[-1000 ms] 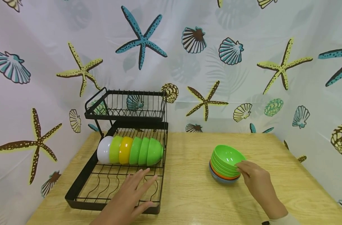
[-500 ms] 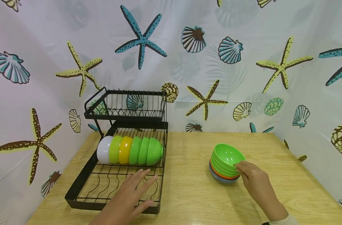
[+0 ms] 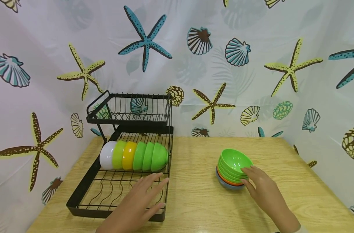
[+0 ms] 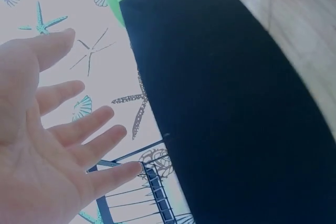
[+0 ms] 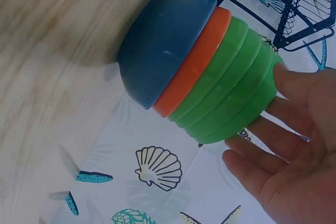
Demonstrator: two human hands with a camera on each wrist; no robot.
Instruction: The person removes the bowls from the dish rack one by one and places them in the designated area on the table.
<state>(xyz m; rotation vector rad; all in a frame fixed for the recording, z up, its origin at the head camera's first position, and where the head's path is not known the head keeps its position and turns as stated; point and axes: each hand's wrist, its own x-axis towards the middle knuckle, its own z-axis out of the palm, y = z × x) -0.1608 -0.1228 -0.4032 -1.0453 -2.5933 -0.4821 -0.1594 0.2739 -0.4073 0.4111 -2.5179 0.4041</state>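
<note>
Reaching over a wood-grain table (image 3: 194,200), a person holds the right hand (image 3: 262,187) at the near right edge of a nested stack of bowls. Thumb and fingers of that hand are parted, close about the rims of the stacked green bowls (image 5: 226,82); how firmly they press cannot be told. Beneath those rims show an orange bowl (image 5: 197,64), visible as a narrow band, and a blue bowl (image 5: 163,40), which forms the base on the tabletop. The stack sits mouth up on the right half of the table, well apart from a black two-tier dish rack (image 3: 73,200) at left. Over the front of the rack's lower tier hangs the left hand (image 3: 136,204), its fingers spread apart. Beyond it, six bowls stand on edge in a tight row on that tier: a white bowl (image 3: 107,156) at the left end, then a lime bowl (image 3: 118,156), a yellow bowl (image 3: 129,156) and three green bowls (image 3: 147,157). A pale curtain (image 3: 179,19) printed with starfish and seashells surrounds the scene.
</note>
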